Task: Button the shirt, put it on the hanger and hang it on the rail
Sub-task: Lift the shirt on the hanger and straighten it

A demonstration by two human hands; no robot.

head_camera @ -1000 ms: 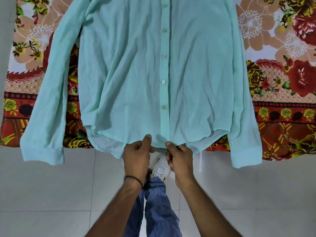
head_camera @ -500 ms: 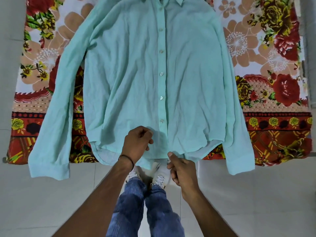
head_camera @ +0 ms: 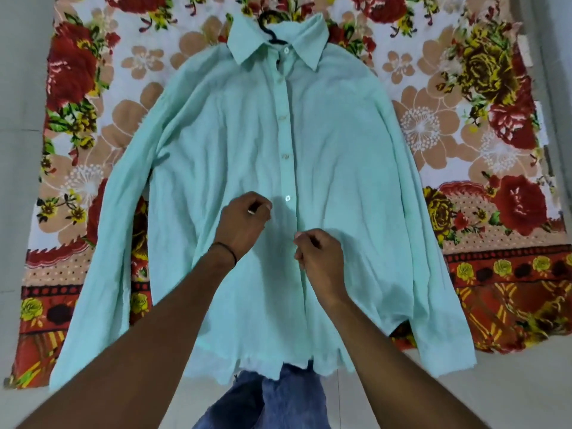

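Nearest the camera, blue denim trouser legs (head_camera: 272, 397) are seen at the bottom edge, partly covered by the hem of the shirt (head_camera: 223, 168). Both bare forearms are stretched forward over the lower half of the garment, hiding part of its front.

The left hand (head_camera: 241, 224) is held loosely curled above the shirt front, just left of the button placket, with a dark band (head_camera: 223, 250) worn at the wrist. Its fingers (head_camera: 263, 209) are bent inward; whether any cloth is pinched cannot be told. The right hand (head_camera: 318, 255) is curled into a loose fist right at the placket, slightly lower than the left; its fingertips (head_camera: 298, 243) are brought close together at the strip's edge, though a firm hold on fabric cannot be confirmed.

Just beyond the hands, a pale button (head_camera: 287, 198) is seen fastened on the placket, with more buttons in line above it toward the collar (head_camera: 247, 44).

The mint-green shirt is laid flat, front up, sleeves spread to both sides, on a floral blanket (head_camera: 464, 125). At the far end, the dark hook of a hanger (head_camera: 268, 26) is seen protruding from the collar opening. Pale tiled floor (head_camera: 21, 119) is visible around the blanket.
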